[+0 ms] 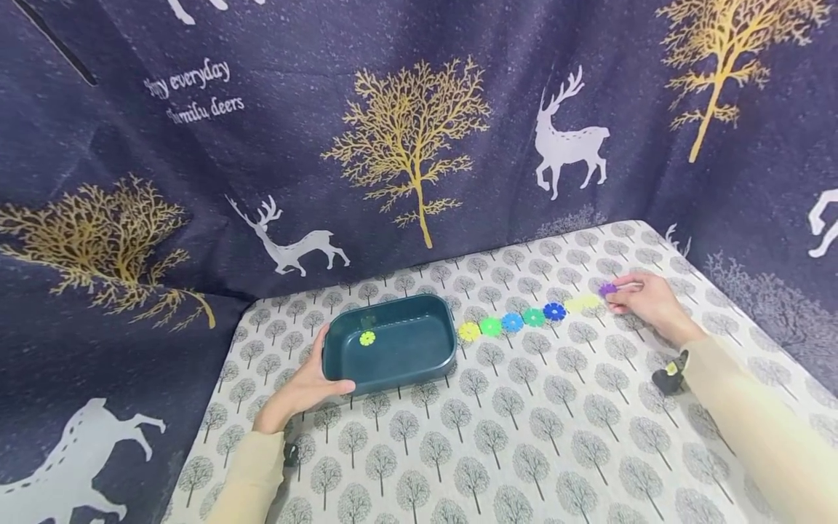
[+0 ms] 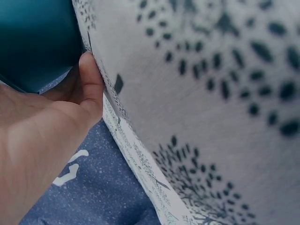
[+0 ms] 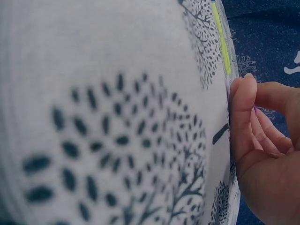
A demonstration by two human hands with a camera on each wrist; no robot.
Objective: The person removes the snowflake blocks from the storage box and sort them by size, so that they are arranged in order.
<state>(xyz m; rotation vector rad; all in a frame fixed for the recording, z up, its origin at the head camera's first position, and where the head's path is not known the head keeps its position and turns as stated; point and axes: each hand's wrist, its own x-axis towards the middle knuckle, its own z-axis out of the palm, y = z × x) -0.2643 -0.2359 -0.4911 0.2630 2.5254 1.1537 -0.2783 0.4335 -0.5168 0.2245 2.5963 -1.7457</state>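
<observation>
In the head view, my left hand (image 1: 302,387) grips the left end of a dark teal basin (image 1: 399,380), its thumb along the front rim. One yellow-green snowflake disc (image 1: 367,338) lies inside. To the right of the basin, discs run in a row on the cloth: yellow (image 1: 469,332), green (image 1: 490,326), light blue (image 1: 513,322), teal-green (image 1: 534,316), dark blue (image 1: 554,311) and pale yellow (image 1: 581,303). At the far right end, my right hand (image 1: 649,304) pinches a purple snowflake disc (image 1: 607,290), partly covered by the fingers and close beside the pale yellow.
A white cloth with grey trees (image 1: 471,429) covers the table. Behind it hangs a dark blue curtain (image 1: 294,160) with deer and golden trees. The table's right edge (image 1: 740,306) runs past my right hand.
</observation>
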